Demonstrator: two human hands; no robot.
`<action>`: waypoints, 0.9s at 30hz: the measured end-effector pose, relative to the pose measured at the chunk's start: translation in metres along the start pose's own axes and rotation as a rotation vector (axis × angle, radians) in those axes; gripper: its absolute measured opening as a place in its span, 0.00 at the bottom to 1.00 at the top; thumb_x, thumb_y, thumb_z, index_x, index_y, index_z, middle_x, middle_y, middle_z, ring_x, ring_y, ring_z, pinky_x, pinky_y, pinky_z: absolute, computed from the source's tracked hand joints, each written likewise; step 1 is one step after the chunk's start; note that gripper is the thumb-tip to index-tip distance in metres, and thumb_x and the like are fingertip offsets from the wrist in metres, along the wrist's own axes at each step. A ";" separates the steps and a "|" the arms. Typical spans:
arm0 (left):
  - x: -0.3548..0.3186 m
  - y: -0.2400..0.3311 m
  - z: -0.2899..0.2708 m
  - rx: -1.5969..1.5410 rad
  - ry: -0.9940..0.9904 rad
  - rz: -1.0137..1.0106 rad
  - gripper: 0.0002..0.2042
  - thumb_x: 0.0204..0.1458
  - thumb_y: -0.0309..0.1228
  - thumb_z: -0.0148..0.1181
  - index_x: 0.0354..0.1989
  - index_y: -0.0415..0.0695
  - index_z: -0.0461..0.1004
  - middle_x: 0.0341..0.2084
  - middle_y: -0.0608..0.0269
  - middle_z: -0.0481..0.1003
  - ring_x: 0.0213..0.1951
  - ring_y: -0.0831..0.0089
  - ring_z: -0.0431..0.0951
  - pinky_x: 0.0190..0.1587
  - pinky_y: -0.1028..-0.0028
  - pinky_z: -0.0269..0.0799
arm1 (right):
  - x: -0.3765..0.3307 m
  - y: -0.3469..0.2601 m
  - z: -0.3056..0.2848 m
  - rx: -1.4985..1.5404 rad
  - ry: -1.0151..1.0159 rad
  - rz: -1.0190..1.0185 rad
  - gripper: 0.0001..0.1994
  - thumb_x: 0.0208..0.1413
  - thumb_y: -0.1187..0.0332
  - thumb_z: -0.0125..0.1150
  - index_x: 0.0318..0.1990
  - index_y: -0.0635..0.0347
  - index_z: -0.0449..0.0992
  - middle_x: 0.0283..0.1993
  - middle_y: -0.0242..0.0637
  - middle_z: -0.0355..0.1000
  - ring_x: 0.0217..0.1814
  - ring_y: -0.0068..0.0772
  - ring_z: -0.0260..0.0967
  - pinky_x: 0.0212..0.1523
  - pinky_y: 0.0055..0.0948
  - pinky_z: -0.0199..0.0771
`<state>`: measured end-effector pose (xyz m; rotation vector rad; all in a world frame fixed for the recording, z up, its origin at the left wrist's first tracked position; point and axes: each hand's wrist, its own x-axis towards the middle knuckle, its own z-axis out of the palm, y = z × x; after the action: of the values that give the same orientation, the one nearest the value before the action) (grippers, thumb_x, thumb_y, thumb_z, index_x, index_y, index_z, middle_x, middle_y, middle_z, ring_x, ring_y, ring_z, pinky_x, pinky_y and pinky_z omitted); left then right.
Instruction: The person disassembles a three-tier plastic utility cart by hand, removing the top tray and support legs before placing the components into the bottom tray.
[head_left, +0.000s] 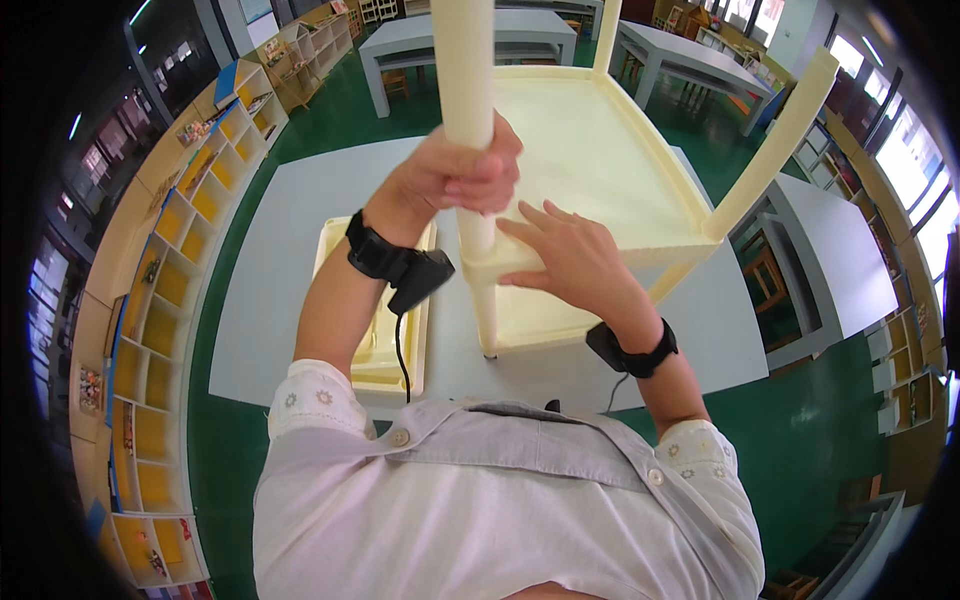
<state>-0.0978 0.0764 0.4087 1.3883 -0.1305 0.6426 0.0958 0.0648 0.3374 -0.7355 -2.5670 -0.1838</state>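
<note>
Left hand (pixel 470 170) clenched round the near-left pole (pixel 466 75) of a cream plastic rack, just above the corner of the upper tray (pixel 600 150). Pole stands upright, long axis running up from that tray corner and out of view at the top (so its upper end can't be checked). Right hand (pixel 575 255) holds nothing: fingers spread, palm down at the upper tray's near edge, right of the same corner; looks rested on the rim, exact contact unclear. Key relation: pole is inside the left hand's grip and left of the right hand's fingertips; left is nearer, right is next to the joint where pole meets tray. Near-right pole (pixel 775 145) rises from the upper tray's other near corner, well apart from both hands. Lower tray (pixel 545 322) sits beneath the upper tray, above the grey desk (pixel 265 260). Separate cream tray (pixel 378 384) lies on the desk, left of the upper tray. Labels: no brand or writing readable on poles or trays.
</note>
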 end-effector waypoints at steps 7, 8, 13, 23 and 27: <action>-0.003 -0.014 0.035 0.424 0.866 0.158 0.16 0.46 0.29 0.57 0.11 0.44 0.59 0.05 0.70 0.57 0.07 0.83 0.56 0.13 0.81 0.50 | -0.007 -0.013 0.021 -0.046 0.003 0.089 0.31 0.43 0.40 0.53 0.51 0.49 0.69 0.51 0.42 0.66 0.50 0.45 0.65 0.41 0.38 0.69; 0.001 -0.015 0.037 0.498 0.926 0.199 0.16 0.46 0.29 0.57 0.11 0.44 0.59 0.05 0.70 0.56 0.08 0.82 0.55 0.13 0.81 0.50 | -0.007 -0.013 0.021 -0.040 0.008 0.098 0.31 0.43 0.40 0.53 0.51 0.48 0.69 0.50 0.41 0.66 0.49 0.44 0.65 0.40 0.38 0.70; -0.011 -0.006 0.026 0.239 0.385 0.095 0.17 0.48 0.29 0.56 0.12 0.45 0.57 0.04 0.71 0.55 0.07 0.83 0.54 0.12 0.82 0.47 | -0.011 -0.017 0.011 -0.012 0.007 0.063 0.31 0.43 0.40 0.53 0.51 0.49 0.68 0.47 0.41 0.67 0.45 0.42 0.67 0.37 0.37 0.70; 0.002 -0.010 0.054 0.531 0.958 0.171 0.16 0.47 0.26 0.56 0.10 0.44 0.58 0.05 0.70 0.58 0.07 0.82 0.56 0.11 0.81 0.51 | -0.018 -0.024 0.029 -0.098 0.073 0.067 0.30 0.43 0.39 0.53 0.50 0.48 0.69 0.49 0.43 0.67 0.47 0.44 0.68 0.33 0.37 0.73; -0.024 0.008 0.037 0.274 0.473 0.100 0.17 0.48 0.27 0.56 0.11 0.46 0.58 0.05 0.72 0.57 0.07 0.83 0.55 0.12 0.82 0.51 | -0.010 -0.028 0.032 -0.136 0.112 0.035 0.30 0.44 0.39 0.53 0.49 0.49 0.69 0.48 0.44 0.67 0.46 0.45 0.68 0.33 0.37 0.73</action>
<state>-0.1115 0.0340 0.4121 1.4575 0.2763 1.0858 0.0760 0.0446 0.3041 -0.7960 -2.4522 -0.3803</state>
